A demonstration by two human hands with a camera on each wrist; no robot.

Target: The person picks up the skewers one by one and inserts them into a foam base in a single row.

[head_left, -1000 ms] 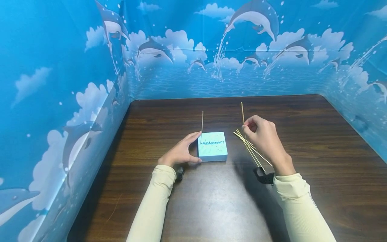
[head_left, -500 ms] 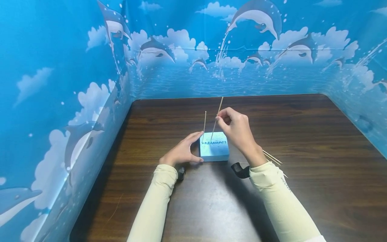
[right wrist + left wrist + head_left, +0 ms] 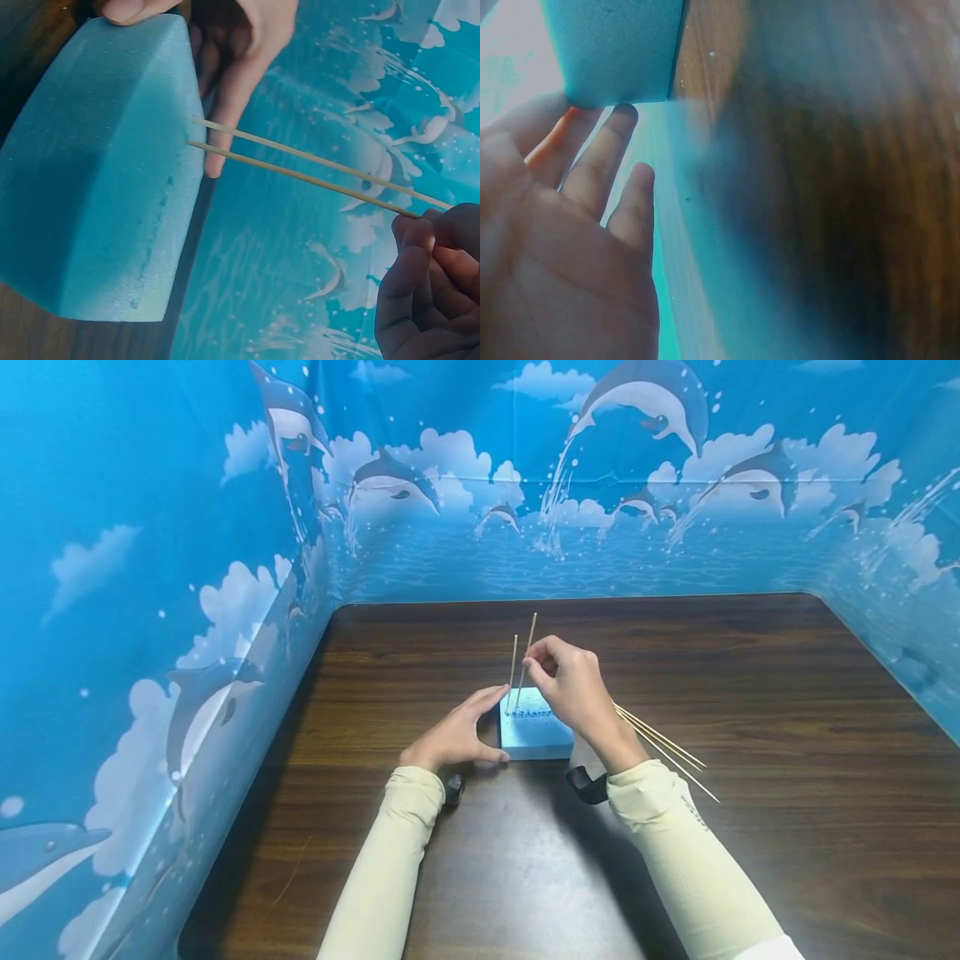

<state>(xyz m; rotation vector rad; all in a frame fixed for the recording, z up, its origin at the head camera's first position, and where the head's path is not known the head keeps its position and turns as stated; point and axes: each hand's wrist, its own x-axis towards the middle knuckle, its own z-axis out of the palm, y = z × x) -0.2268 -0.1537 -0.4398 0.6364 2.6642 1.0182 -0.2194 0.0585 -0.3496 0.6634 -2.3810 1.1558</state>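
A light blue foam block (image 3: 536,742) with a row of small dark holes across its top lies on the table. My left hand (image 3: 459,731) holds its left side, thumb at the near corner and index finger at the far one; in the left wrist view the fingertips meet the block (image 3: 622,49). One thin wooden stick (image 3: 513,658) stands upright at the row's left end. Just right of it, my right hand (image 3: 576,693) pinches a second wooden stick (image 3: 532,631) between thumb and fingers. In the right wrist view this stick's (image 3: 300,177) lower tip meets the row of holes.
Several loose wooden sticks (image 3: 671,747) lie on the dark wood table (image 3: 787,710) right of the block, partly behind my right forearm. A blue dolphin-print curtain (image 3: 450,543) borders the table at the back and sides.
My right hand has carried a stick leftward from beside the loose sticks to the block, bringing its lower tip to the holes beside the standing stick. My left hand stays on the block.
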